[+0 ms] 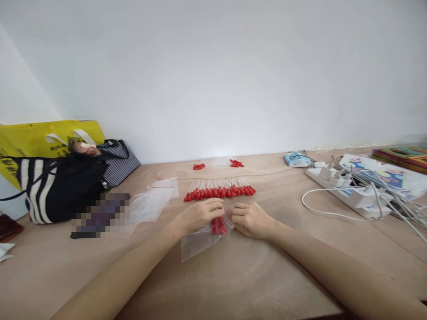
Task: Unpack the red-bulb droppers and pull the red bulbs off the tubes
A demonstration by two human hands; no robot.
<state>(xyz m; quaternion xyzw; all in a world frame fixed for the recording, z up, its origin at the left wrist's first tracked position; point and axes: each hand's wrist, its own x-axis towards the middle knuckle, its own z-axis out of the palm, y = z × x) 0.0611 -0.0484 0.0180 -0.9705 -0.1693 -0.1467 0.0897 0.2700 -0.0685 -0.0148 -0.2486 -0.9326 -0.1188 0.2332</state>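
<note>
Low over the table's middle, a clear zip bag [196,244] lies between my two hands, with several red pieces [218,226] bunched inside it. My left hand [202,215] is closed at the bag's upper edge, its fingertips bent over the red pieces. On the other side, my right hand [251,220] has curled fingers pinching the bag's right corner. Just beyond them stretches a row of red-headed sticks [220,191] with thin white stems pointing away. Farther back are small red bundles, one at left [199,166] and one at right [236,163].
Flat clear bags [153,200] overlap on the left. Behind them stand a black bag with white stripes [66,186], a striped pouch [118,162] and a yellow bag [50,133]. At right are a power strip [347,191] with tangled cables and a blue mask [296,159].
</note>
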